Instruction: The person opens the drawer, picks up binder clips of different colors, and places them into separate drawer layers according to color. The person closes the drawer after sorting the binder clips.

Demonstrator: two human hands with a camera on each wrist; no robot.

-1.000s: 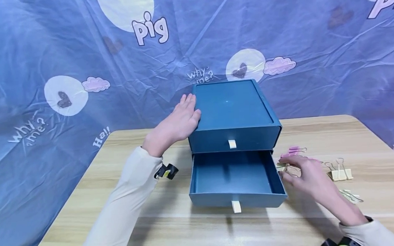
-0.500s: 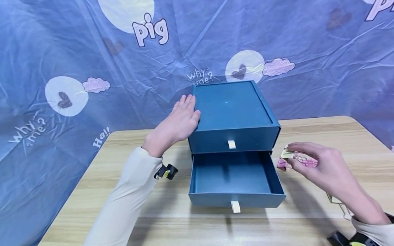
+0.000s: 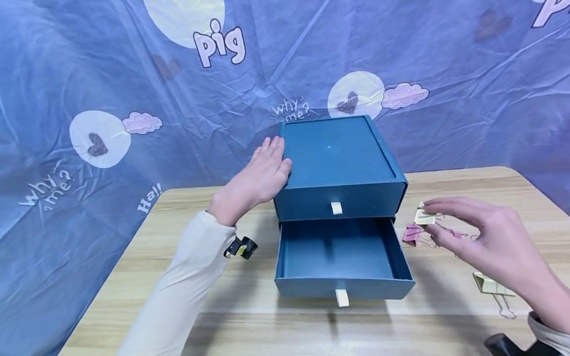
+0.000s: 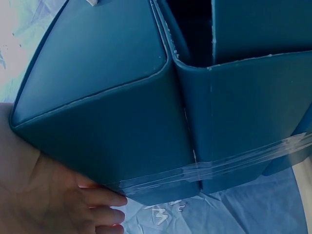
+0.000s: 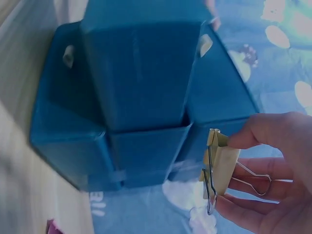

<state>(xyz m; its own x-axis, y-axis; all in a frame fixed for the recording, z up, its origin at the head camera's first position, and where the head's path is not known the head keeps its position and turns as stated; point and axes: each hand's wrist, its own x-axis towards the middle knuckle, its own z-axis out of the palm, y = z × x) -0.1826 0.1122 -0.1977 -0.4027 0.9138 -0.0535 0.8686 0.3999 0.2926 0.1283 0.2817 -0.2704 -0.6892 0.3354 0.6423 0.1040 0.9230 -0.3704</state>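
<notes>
My right hand [image 3: 490, 233] pinches a pale yellow binder clip [image 5: 225, 168] between thumb and fingers, just to the right of a dark blue drawer box [image 3: 338, 152]. In the right wrist view the clip's wire handles stick out on either side. The middle drawer [image 3: 336, 255] of the box is pulled out, its visible floor bare. My left hand [image 3: 261, 173] rests along the box's upper left edge, fingers extended. In the left wrist view those fingers [image 4: 105, 214] lie against the box's side.
Pink binder clips [image 3: 411, 234] lie on the wooden table beside the open drawer, partly behind my right hand. A larger pale yellow clip [image 3: 492, 284] lies nearer, under my right wrist. A blue printed cloth [image 3: 262, 83] hangs behind the table.
My right hand has picked up the pale yellow binder clip from among the clips beside the drawer and moved up and to the right. My left hand has stayed on the box.
</notes>
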